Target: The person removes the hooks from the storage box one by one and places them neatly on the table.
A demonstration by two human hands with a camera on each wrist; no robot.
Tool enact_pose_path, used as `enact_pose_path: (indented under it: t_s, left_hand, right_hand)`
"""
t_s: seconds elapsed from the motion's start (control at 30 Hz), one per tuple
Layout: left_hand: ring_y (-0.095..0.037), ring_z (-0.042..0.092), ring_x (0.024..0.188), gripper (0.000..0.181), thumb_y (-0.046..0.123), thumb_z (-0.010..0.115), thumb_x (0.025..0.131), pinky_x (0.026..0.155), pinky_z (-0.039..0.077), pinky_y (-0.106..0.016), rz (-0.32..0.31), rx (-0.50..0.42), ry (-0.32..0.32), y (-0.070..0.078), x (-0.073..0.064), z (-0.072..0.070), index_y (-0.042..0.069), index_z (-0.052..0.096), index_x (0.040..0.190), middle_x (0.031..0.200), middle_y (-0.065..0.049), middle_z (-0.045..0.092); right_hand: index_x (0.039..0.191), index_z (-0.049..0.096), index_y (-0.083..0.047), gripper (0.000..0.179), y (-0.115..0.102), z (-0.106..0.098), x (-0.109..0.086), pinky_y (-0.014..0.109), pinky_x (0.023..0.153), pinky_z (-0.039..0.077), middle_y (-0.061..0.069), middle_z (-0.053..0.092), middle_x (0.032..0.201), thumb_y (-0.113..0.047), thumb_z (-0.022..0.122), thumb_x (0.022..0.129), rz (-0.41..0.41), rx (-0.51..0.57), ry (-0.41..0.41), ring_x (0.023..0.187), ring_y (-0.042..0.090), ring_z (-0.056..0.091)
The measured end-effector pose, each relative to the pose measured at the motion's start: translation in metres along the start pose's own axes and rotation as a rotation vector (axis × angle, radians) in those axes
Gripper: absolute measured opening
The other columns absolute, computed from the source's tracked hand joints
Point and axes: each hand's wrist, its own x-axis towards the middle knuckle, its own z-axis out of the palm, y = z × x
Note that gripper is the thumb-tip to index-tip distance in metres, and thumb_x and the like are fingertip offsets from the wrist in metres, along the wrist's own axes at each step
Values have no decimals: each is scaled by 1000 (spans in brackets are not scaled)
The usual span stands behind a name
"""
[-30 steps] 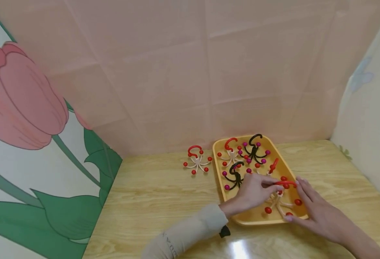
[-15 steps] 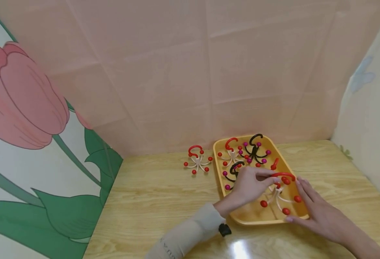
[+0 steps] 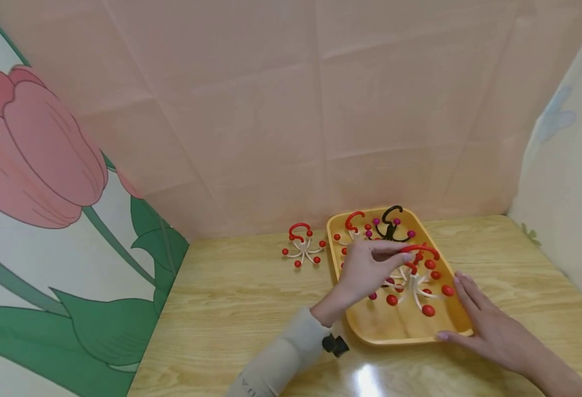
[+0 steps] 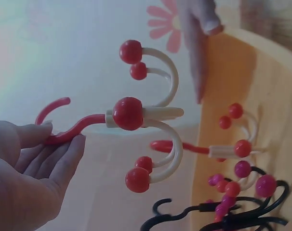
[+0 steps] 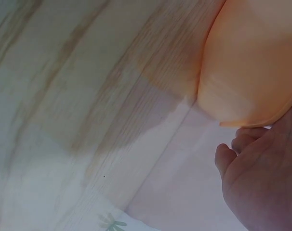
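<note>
My left hand [image 3: 362,273] pinches the red hook of a spider-shaped hanger with cream arms [image 3: 414,284] and red ball tips, above the yellow tray [image 3: 385,329]. In the left wrist view this hanger [image 4: 163,114] hangs apart from those below, its red hook between thumb and fingers [image 4: 69,163]. My right hand [image 3: 494,325] touches the tray's near right corner, fingers straight along the right rim and thumb at the front rim. In the tray are another red-hooked cream hanger [image 3: 355,223] and a black hanger with magenta balls [image 3: 390,231]; others are partly hidden behind my left hand.
One red-hooked cream hanger [image 3: 303,246] stands on the wooden table [image 3: 231,309] left of the tray. A pink cloth backdrop [image 3: 251,138] rises behind, with a tulip-printed panel [image 3: 47,149] at the left and a pale panel [image 3: 569,193] at the right.
My left hand has raised the cream hanger and carried it left and farther back over the tray, covering the nearer black hanger. My right hand has stayed at the tray corner.
</note>
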Motion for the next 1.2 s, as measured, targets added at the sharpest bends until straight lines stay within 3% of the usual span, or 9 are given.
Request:
enact_pose_path:
  t_s: [0.27,0.53,0.73,0.97,1.13,1.2]
  left_hand:
    - [-4,78,89,24,24,80,95,78,62,-19,13,-36,103,9,3,-30,12,82,115,108,-8,83]
    - [-11,80,93,26,25,82,94,80,65,-28,2,-65,179,3,2,-60,11,82,116,107,-9,83]
    - [-21,81,93,27,25,83,93,67,60,-20,-14,-101,255,4,3,-90,9,82,115,103,-9,83]
    - [-20,79,85,27,29,81,94,54,49,-18,-8,-36,321,-2,1,-128,13,82,117,102,-10,83]
    - [-35,80,96,26,24,82,94,69,61,-20,13,-51,374,-6,1,-152,10,81,116,104,-11,83]
    - [-40,79,100,25,22,82,93,66,59,-19,8,-52,403,-9,0,-160,10,81,116,104,-11,83]
  right_hand:
    - [169,4,-6,122,0,-1,1,79,100,43,21,1,178,-59,79,88,2,18,10,165,42,4]
    - [169,3,-5,122,-1,0,0,79,100,42,22,-2,177,-59,78,89,-2,18,2,161,50,10]
    - [169,1,-7,123,0,1,0,79,100,41,17,-7,178,-57,80,88,-5,32,13,163,47,5]
    - [169,0,-9,123,1,1,-1,80,100,40,15,-8,178,-56,79,89,-4,45,12,163,46,4]
    - [169,-1,-9,123,1,2,-1,81,101,40,16,-9,178,-58,78,90,2,31,0,158,56,13]
    - [169,-1,-8,123,1,3,-1,81,101,41,16,-10,178,-58,78,90,5,32,-3,157,57,14]
